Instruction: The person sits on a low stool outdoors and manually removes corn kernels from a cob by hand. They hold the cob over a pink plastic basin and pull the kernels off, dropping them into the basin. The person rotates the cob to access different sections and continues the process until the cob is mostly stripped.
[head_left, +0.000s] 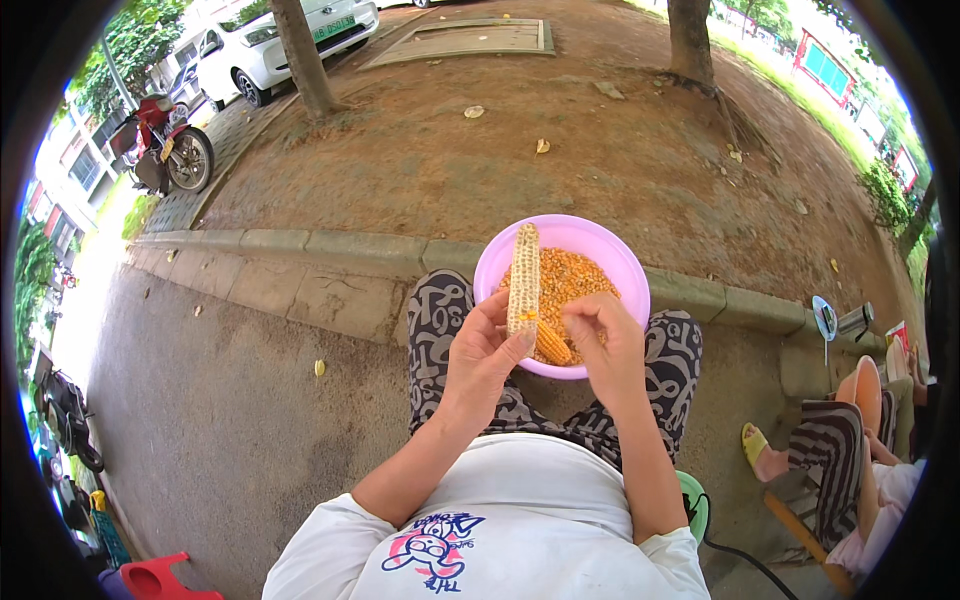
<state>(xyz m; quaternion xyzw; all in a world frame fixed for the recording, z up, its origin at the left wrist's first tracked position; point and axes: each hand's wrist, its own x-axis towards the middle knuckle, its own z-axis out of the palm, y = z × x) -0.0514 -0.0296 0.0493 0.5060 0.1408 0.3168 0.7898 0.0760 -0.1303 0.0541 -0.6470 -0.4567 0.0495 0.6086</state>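
My left hand (484, 364) grips the lower end of a mostly bare corn cob (527, 262), which stands nearly upright over a pink plastic basin (636, 292). A few orange kernels remain near the cob's lower end, by my thumb. Loose orange corn kernels (577, 277) fill much of the basin. Just below the cob lies an ear of corn (553, 345) still covered in kernels. My right hand (611, 341) hovers over the basin's right side, apart from the cob, fingers bent toward the thumb; whether kernels are between them is hidden.
The basin sits at my knees, beside a stone kerb (360, 251). At right, a seated person in striped trousers (832, 457) has an orange basin (868, 390). A green container (694, 502) with a black strap is by my right hip. A red plastic stool (169, 577) stands lower left.
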